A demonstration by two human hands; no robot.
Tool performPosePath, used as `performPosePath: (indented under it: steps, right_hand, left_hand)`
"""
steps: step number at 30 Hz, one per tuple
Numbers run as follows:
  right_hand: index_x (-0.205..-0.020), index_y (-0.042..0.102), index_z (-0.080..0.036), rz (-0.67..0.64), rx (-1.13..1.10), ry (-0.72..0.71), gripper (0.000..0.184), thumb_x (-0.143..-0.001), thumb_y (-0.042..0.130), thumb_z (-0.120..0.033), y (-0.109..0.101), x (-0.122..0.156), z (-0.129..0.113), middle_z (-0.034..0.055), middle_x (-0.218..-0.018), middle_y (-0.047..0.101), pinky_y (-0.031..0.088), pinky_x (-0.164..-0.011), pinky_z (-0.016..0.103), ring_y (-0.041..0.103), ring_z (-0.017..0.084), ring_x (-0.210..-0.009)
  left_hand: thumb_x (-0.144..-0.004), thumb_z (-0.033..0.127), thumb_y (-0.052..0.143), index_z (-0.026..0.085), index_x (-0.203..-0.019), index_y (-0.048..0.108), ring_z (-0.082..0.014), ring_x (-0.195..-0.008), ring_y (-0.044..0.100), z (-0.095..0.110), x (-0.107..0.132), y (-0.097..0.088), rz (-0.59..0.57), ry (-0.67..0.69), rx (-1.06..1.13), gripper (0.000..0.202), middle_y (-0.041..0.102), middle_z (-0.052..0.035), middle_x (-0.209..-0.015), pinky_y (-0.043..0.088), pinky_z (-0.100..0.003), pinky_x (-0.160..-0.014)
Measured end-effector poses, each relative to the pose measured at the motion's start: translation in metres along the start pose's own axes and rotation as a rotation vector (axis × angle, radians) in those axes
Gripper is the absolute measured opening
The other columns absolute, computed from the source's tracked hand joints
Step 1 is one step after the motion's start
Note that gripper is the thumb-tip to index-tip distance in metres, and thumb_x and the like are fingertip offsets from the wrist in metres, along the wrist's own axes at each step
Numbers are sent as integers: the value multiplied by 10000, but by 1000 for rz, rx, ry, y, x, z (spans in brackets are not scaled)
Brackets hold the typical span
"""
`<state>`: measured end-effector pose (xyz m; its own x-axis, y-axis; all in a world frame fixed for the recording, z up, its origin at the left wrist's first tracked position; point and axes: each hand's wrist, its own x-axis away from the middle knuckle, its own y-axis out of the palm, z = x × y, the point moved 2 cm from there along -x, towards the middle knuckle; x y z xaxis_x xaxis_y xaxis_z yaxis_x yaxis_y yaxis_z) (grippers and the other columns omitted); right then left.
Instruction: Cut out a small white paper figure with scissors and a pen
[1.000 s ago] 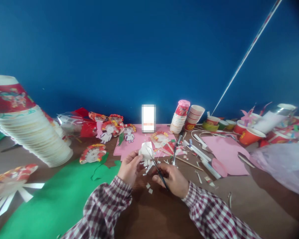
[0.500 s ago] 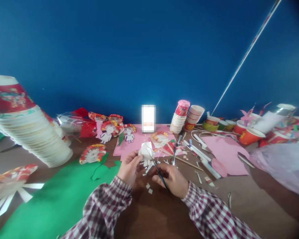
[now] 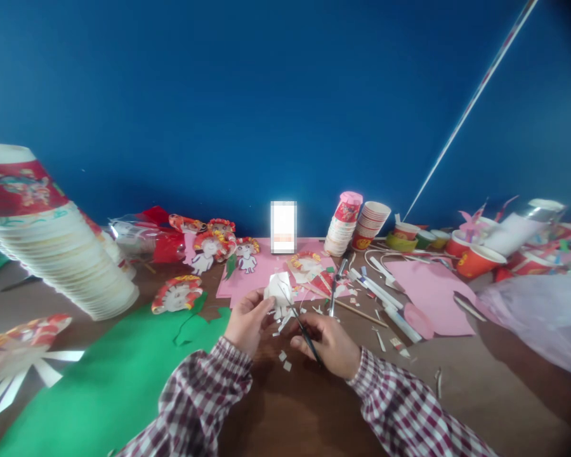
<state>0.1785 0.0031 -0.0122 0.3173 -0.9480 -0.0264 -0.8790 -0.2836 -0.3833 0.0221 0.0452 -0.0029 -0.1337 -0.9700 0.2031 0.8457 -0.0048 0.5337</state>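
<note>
A small piece of white paper (image 3: 280, 284) is pinched between the thumb and fingers of my left hand (image 3: 248, 317). My right hand (image 3: 332, 343) is closed on a dark pair of scissors (image 3: 306, 332), whose blades point up and left and reach the paper's right part. Whether the blades are cutting through it I cannot tell. Small white paper scraps (image 3: 287, 365) lie on the brown table below and around both hands. Pink paper sheets (image 3: 228, 283) lie behind the hands, with paper figures (image 3: 247, 255) on them.
Green paper (image 3: 99, 381) covers the left front. A tall leaning stack of paper cups (image 3: 76, 254) stands at left, with two shorter cup stacks (image 3: 342, 222) at the back. A craft knife (image 3: 334, 289), a wooden stick (image 3: 361, 313) and orange cups (image 3: 480, 260) lie to the right.
Almost nothing differs. The paper in my left hand is tilted very slightly, and my right hand with the scissors stays in place.
</note>
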Motion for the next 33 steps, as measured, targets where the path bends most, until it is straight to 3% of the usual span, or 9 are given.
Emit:
performPosePath:
  steps: [7,33]
  right_hand:
    - [-884,624,-153,-14,-28,-6,237,-746,661,-342,0,1,0,-25,-614,505,336,-496,193,427,94,-548]
    - [-829,604,-146,-21,-10,7,220,-758,645,-349,0,0,2,-33,-584,479,315,-476,185,412,87,-528]
  left_hand:
    - [-590,218,747,120,-796,625,-91,-545,593,-1,-2,-3,1,18,-5,259,662,-11,-670,474,-180,-519]
    - [-578,248,744,112,-825,630,-93,-562,591,0,-1,-2,12,8,-20,304,671,-27,-706,473,-185,-519]
